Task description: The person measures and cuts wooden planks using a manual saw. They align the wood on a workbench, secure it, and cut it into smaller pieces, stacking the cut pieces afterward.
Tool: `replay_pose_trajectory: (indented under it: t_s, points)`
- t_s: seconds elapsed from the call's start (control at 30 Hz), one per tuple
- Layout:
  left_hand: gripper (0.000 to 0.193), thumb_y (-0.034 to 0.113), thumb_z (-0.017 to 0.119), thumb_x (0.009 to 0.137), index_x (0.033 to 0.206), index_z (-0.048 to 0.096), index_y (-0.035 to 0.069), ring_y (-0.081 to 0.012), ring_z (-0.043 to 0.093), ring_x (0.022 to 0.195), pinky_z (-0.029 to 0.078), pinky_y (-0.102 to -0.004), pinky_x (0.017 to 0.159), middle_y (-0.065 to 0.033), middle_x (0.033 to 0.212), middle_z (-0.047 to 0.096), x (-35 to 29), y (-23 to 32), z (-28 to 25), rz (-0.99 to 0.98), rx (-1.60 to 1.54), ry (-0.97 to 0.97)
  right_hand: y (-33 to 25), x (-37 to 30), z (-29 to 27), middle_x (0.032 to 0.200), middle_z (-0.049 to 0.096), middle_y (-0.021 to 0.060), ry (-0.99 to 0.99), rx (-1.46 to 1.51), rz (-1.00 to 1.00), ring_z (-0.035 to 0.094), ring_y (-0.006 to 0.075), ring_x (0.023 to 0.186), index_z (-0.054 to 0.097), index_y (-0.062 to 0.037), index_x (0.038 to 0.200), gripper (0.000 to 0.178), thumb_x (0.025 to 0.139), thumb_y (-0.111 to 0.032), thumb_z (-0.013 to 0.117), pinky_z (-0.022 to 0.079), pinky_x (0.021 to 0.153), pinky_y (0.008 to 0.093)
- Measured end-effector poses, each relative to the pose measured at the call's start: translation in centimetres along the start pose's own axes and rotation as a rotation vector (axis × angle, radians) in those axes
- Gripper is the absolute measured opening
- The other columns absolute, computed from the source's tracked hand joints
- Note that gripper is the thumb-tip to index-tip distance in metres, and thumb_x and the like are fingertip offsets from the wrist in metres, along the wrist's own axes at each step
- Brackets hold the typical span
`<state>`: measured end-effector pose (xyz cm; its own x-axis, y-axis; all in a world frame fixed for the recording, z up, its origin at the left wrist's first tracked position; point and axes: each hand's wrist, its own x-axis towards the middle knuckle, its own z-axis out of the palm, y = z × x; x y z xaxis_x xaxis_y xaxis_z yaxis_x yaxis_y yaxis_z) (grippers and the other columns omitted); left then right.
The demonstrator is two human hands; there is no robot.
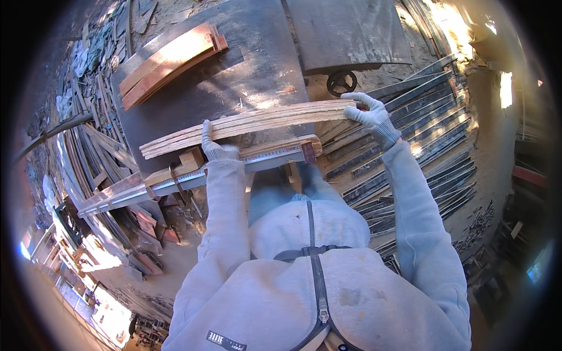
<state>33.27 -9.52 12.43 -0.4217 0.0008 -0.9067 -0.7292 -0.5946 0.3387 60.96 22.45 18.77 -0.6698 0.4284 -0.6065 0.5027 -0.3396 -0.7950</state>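
Over a dark, flat, metal-looking table [263,35], the white-gloved left hand [219,144] and white-gloved right hand [370,119] pinched long tan wooden strips [281,117], maybe evening them, needing steady holding next.

Measured from the middle of the held wooden strips [252,123], open at twelve o'clock over bare tabletop [263,44], save for small wood chips [285,89]. Blocked at ten by stacked curved boards [170,58], though passable between these and the strips. Wide at half past one, above the second table [351,29]; hindered at two by a black handwheel [341,83] beside that table's edge. Occupied at three by the gloved right hand [369,117], then cluttered toward four with long dark bars [433,140]. Tight from six to eight: crowded by a graduated rule [252,166], a wood block [190,159], a clamp [175,178] and the gloved left hand [218,147].
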Motion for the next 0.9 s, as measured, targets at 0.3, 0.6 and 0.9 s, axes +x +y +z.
replay_pose_trajectory:
  t_s: [0.3,0.6,0.9]
  points:
    - [0.112,0.050,0.098,0.062,0.154,0.049,0.009,-0.0338,0.054,0.136,0.040,-0.0482,0.122,-0.0132,0.146,0.059,-4.4,1.8,-0.1,1.680,2.114,-0.568,3.2,5.7,2.2,0.126,0.072,0.0066,-0.107,-0.012,-0.054,0.067,0.0167,0.110,0.070,-0.0084,0.140,0.053,0.092,-0.023,0.087,0.059,0.099,0.0307]
    - [0.079,0.016,0.084,0.063,0.137,0.058,0.017,-0.0341,0.058,0.123,0.045,-0.0479,0.110,-0.0086,0.128,0.062,3.3,3.8,1.0,1.482,2.382,-0.738,6.2,5.4,3.7,0.131,0.073,0.0122,-0.027,0.140,-0.050,0.069,0.0195,0.121,0.066,-0.0005,0.141,0.051,0.095,-0.014,0.082,0.058,0.104,0.0326]
    - [0.088,0.021,0.089,0.065,0.145,0.053,0.015,-0.0361,0.059,0.119,0.047,-0.0501,0.106,-0.0119,0.124,0.062,2.3,3.6,1.5,1.586,2.275,-0.802,6.2,4.4,1.4,0.139,0.069,0.0090,0.005,0.123,-0.005,0.065,0.0200,0.129,0.064,-0.0051,0.145,0.050,0.098,-0.012,0.078,0.055,0.107,0.0332]
